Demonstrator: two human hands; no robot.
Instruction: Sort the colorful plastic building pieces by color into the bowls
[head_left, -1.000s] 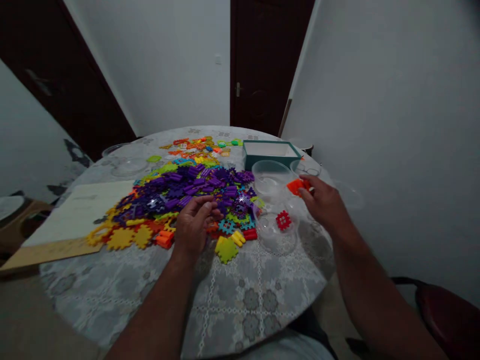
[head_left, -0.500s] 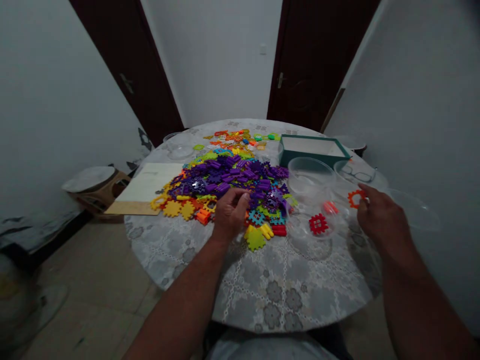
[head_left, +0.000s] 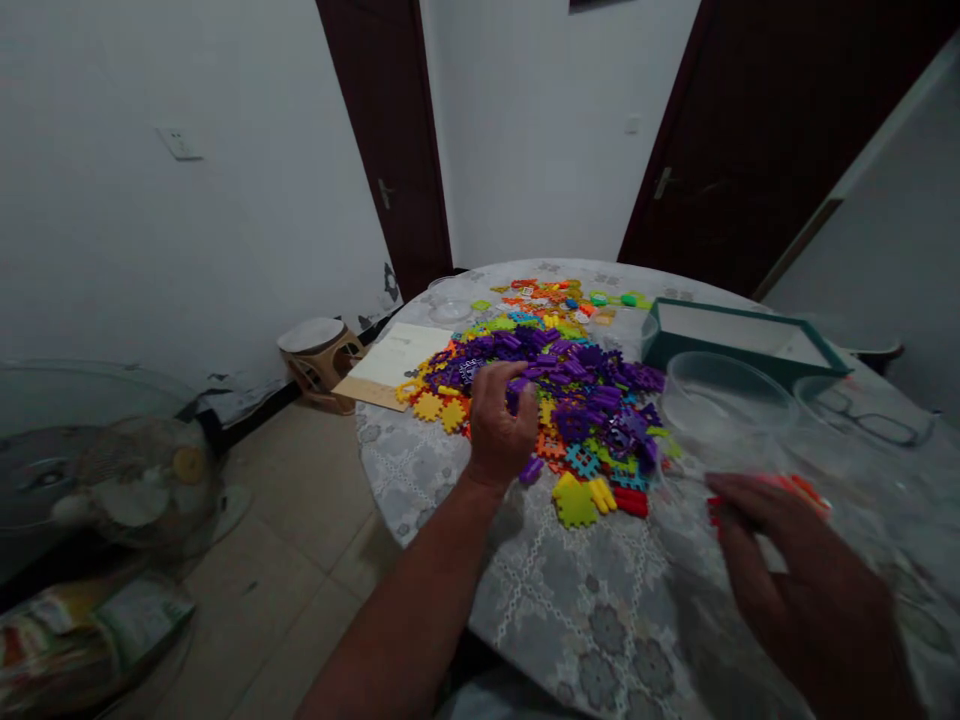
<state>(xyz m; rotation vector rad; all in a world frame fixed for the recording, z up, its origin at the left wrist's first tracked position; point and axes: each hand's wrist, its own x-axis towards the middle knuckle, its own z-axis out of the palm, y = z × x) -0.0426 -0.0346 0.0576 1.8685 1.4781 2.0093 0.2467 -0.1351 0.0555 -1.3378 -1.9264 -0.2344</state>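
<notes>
My left hand (head_left: pixel 504 425) is over the near left part of a heap of purple toy pieces (head_left: pixel 570 365), its fingers curled round a purple piece (head_left: pixel 517 393). At the right, my right hand (head_left: pixel 802 575) is slightly blurred, with its fingers stretched forward and apart over a clear container. Part of a red piece (head_left: pixel 713 512) shows beside its fingertips, and an orange piece (head_left: pixel 808 492) lies just beyond the knuckles. Yellow gear pieces (head_left: pixel 427 406), a lime piece (head_left: pixel 576 503) and red tubes (head_left: pixel 631 501) border the heap.
A clear bowl (head_left: pixel 727 400) stands before a green-edged box (head_left: pixel 742 335), with glasses (head_left: pixel 877 425) to its right. Paper or card (head_left: pixel 401 350) lies left of the heap. The round table (head_left: pixel 525 590) has a patterned cloth. A wooden stool (head_left: pixel 322 365) stands on the floor.
The view has turned left. My left hand has closed round a purple piece. My right hand has moved inward over the clear container and let go of the orange piece.
</notes>
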